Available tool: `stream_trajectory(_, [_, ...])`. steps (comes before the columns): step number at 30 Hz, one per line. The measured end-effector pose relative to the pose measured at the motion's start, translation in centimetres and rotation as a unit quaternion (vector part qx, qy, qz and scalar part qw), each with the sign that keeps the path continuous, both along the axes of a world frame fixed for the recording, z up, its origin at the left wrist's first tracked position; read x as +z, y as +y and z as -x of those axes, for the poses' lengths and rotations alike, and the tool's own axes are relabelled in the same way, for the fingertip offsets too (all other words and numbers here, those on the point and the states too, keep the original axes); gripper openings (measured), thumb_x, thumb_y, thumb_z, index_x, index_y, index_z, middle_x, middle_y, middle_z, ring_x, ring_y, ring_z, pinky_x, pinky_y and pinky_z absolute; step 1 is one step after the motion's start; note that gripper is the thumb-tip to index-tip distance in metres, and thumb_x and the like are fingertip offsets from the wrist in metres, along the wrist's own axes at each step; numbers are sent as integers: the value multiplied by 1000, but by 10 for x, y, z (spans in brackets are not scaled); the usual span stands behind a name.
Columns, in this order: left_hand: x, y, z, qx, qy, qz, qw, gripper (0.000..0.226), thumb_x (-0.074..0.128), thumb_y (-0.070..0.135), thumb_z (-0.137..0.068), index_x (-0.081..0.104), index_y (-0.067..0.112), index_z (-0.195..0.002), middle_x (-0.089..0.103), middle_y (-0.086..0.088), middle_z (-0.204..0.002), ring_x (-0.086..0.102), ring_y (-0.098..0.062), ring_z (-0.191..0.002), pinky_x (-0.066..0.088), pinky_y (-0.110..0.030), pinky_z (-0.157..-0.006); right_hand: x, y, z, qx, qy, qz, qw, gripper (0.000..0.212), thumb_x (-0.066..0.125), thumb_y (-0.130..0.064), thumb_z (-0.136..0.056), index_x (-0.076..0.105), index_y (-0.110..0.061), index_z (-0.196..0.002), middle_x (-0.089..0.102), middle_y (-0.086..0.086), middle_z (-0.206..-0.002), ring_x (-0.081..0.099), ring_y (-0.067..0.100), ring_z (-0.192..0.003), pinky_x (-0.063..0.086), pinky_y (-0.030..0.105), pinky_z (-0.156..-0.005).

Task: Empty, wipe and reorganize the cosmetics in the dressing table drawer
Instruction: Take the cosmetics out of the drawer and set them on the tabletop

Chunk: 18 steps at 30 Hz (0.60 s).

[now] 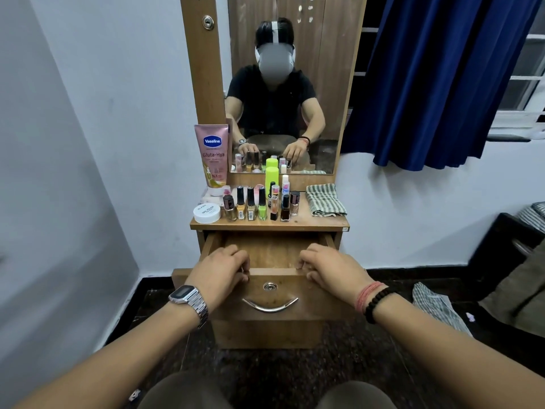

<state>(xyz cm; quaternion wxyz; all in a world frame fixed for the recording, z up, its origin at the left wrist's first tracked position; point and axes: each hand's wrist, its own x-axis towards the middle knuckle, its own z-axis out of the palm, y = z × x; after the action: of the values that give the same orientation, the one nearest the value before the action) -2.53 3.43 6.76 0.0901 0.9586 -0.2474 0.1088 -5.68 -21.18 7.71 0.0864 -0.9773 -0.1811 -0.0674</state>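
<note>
The wooden drawer (272, 255) of the dressing table stands pulled out, and I see only bare wood inside it. My left hand (219, 271) and my right hand (330, 268) both grip the top edge of the drawer front (271, 299), fingers curled over it. On the tabletop (318, 221) above stand several nail polish bottles (250, 206), a white jar (207, 214), a pink Vaseline tube (213, 157), a green bottle (271, 180) and a folded striped cloth (324, 200).
A mirror (283, 84) rises behind the tabletop. A white wall is at the left, a blue curtain (436, 84) at the right. Clothes lie on the dark floor at the right (439, 308). My knees are just below the drawer.
</note>
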Motion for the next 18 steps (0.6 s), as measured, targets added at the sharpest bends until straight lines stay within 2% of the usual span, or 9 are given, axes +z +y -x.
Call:
stream_trajectory(3, [-3, -2, -7, -2, -29, -3, 1000, 10, 56, 31, -89, 46, 30, -87, 49, 9, -96, 48, -12, -90, 38, -24, -64, -2, -3, -10, -29, -34, -8, 999, 13, 60, -21, -87, 56, -27, -98, 54, -7, -103, 51, 15, -95, 37, 27, -69])
stream_trajectory(7, [-11, -1, -9, -25, -75, -28, 996, 10, 56, 17, -89, 51, 26, -93, 50, 5, -100, 47, -15, -89, 39, -26, -65, -5, -7, -17, -55, -71, -13, 996, 15, 65, -27, -84, 50, -28, -86, 54, -10, -91, 51, 14, -85, 32, 27, -62])
stream_trajectory(9, [-14, 1, -5, -40, -100, -63, 992, 20, 64, 9, -81, 58, 22, -95, 54, 1, -100, 50, -18, -85, 37, -24, -62, -8, -8, -19, -62, -77, -13, 995, 14, 63, -25, -84, 49, -28, -82, 56, -10, -84, 54, 14, -80, 33, 28, -59])
stream_trajectory(12, [-20, 7, 0, -56, -127, -80, 987, 41, 78, 1, -61, 65, 16, -97, 59, -5, -100, 56, -23, -81, 51, -30, -62, -12, -6, -20, -73, -88, -7, 993, 9, 57, -23, -86, 50, -26, -81, 58, -8, -80, 57, 18, -76, 36, 29, -57])
stream_trajectory(15, [-31, 13, 4, -60, -138, -100, 984, 58, 79, -2, -56, 64, 11, -110, 58, -9, -115, 60, -25, -94, 56, -33, -72, -16, -3, -20, -82, -106, -4, 991, 5, 51, -24, -91, 52, -25, -87, 59, -7, -85, 58, 21, -78, 35, 28, -58])
stream_trajectory(18, [-38, 20, 5, -50, -135, -133, 981, 74, 78, -6, -48, 63, 9, -119, 58, -13, -123, 61, -28, -102, 57, -34, -70, -20, -2, -20, -80, -125, 4, 989, 10, 46, -24, -96, 55, -26, -99, 58, -6, -94, 59, 19, -82, 35, 28, -58])
